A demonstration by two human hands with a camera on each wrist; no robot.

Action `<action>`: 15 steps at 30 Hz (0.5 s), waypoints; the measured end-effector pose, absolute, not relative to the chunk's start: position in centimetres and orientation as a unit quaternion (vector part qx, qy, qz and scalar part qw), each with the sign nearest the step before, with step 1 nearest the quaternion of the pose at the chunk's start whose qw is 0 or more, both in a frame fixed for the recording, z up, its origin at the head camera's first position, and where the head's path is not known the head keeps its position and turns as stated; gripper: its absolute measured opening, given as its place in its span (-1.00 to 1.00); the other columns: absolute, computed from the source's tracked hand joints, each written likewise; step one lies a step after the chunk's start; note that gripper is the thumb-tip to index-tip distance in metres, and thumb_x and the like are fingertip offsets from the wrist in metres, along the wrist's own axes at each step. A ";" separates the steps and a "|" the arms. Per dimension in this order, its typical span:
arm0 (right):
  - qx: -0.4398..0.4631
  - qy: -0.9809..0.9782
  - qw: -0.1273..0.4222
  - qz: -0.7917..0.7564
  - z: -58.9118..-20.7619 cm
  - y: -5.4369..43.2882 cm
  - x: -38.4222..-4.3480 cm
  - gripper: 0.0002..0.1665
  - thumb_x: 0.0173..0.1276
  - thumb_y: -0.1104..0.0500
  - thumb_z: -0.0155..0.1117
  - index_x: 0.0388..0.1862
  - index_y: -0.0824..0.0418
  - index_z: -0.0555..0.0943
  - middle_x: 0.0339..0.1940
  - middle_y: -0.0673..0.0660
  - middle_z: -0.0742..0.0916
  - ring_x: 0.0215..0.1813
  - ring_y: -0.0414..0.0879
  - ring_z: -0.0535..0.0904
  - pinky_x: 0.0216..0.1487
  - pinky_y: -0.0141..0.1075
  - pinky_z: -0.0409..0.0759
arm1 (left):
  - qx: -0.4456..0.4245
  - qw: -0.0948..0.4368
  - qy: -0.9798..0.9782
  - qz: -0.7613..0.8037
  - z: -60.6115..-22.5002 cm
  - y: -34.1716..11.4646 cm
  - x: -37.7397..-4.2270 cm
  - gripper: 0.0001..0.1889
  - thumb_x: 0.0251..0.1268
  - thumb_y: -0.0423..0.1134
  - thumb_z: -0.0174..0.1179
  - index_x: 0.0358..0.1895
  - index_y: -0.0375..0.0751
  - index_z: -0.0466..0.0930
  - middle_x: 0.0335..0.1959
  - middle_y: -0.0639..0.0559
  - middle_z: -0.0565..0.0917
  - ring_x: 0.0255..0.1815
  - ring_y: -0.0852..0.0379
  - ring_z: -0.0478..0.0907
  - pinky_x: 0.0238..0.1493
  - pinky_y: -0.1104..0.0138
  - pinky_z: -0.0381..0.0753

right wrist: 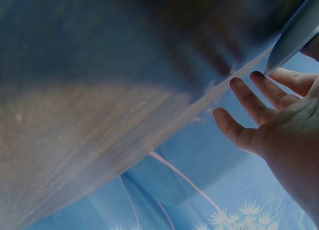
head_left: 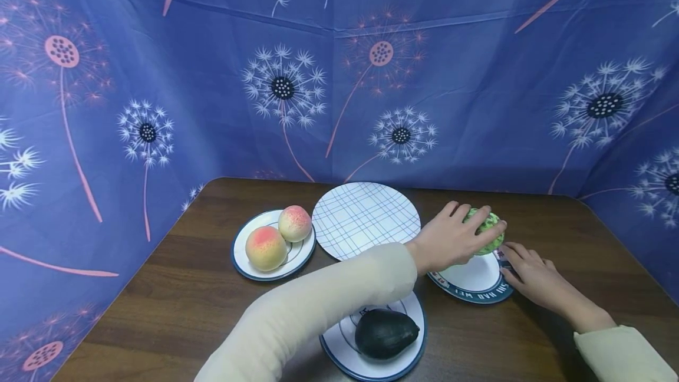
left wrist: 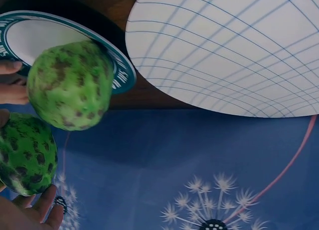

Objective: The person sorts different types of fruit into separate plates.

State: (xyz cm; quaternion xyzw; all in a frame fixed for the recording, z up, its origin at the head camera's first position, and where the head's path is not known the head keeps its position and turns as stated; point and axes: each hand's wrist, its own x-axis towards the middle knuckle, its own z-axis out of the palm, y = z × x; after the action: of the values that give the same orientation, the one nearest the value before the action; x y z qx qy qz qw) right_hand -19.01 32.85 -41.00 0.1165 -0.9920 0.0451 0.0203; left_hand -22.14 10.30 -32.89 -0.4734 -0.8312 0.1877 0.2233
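Observation:
My left hand (head_left: 456, 234) reaches across to the right and grips a green, knobbly custard apple (head_left: 487, 231) above a plate with a green lettered rim (head_left: 480, 296). Its fingers lie over the top of the fruit. In the left wrist view, a second, paler custard apple (left wrist: 70, 85) sits on that plate; the head view mostly hides it behind my left hand. On the plate's right side, my right hand (head_left: 541, 279) pinches the rim between thumb and index finger. The right wrist view shows the other fingers (right wrist: 249, 103) spread beside the plate's edge (right wrist: 294, 38).
Two peaches (head_left: 265, 248) lie on a blue-rimmed plate (head_left: 246, 270) at the left. A large checked white plate (head_left: 366, 217) stands at the back. In front, a dark pear-shaped fruit (head_left: 384, 333) rests on another plate (head_left: 339, 346), partly under my left sleeve. Blue cloth (head_left: 329, 75) hangs behind the table.

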 end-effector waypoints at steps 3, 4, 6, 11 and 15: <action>0.115 -0.992 0.019 0.046 -40.9 32.8 -19.0 -0.37 0.23 0.14 0.13 0.19 0.46 0.29 0.15 0.51 0.37 0.10 0.45 0.29 -0.12 0.41 0.26 | -0.488 0.238 -0.819 0.185 -33.2 10.6 -21.7 -0.25 0.26 0.23 -0.11 0.44 0.11 -0.16 0.42 -0.01 0.09 0.32 0.10 0.25 0.34 0.25 0.18; 0.116 -0.992 0.020 0.046 -40.9 32.9 -19.0 -0.38 0.24 0.14 0.13 0.20 0.46 0.29 0.16 0.51 0.37 0.10 0.45 0.29 -0.13 0.41 0.26 | -0.493 0.241 -0.815 0.185 -33.3 10.7 -21.6 -0.25 0.25 0.23 -0.10 0.43 0.11 -0.14 0.42 -0.02 0.10 0.31 0.10 0.26 0.33 0.25 0.20; 0.114 -0.992 0.018 0.048 -40.9 32.9 -19.0 -0.37 0.24 0.14 0.12 0.21 0.46 0.29 0.17 0.52 0.36 0.10 0.46 0.29 -0.12 0.42 0.26 | -0.503 0.244 -0.808 0.186 -33.6 10.8 -21.3 -0.25 0.24 0.23 -0.09 0.43 0.10 -0.11 0.41 -0.02 0.12 0.30 0.10 0.28 0.32 0.24 0.22; 0.107 -0.992 0.006 0.059 -41.0 32.9 -19.1 -0.37 0.23 0.12 0.13 0.20 0.46 0.30 0.15 0.49 0.37 0.10 0.45 0.29 -0.11 0.41 0.25 | -0.520 0.237 -0.798 0.189 -34.2 11.1 -20.8 -0.33 0.29 0.18 -0.15 0.41 0.12 -0.09 0.40 -0.01 0.14 0.29 0.10 0.30 0.32 0.24 0.24; 0.106 -0.992 0.004 0.062 -40.9 33.0 -19.1 -0.39 0.24 0.09 0.15 0.16 0.44 0.34 0.13 0.47 0.38 0.09 0.43 0.29 -0.11 0.39 0.25 | -0.527 0.232 -0.794 0.195 -34.6 11.3 -20.6 -0.37 0.32 0.15 -0.19 0.41 0.13 -0.08 0.39 -0.01 0.15 0.29 0.10 0.30 0.33 0.22 0.22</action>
State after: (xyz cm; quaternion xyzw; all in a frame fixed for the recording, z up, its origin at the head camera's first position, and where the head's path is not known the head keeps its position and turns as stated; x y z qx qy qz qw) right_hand -19.07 32.99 -40.93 0.1055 -0.9925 0.0618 0.0039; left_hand -20.64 11.34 -34.58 -0.5272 -0.7939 0.1947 0.2321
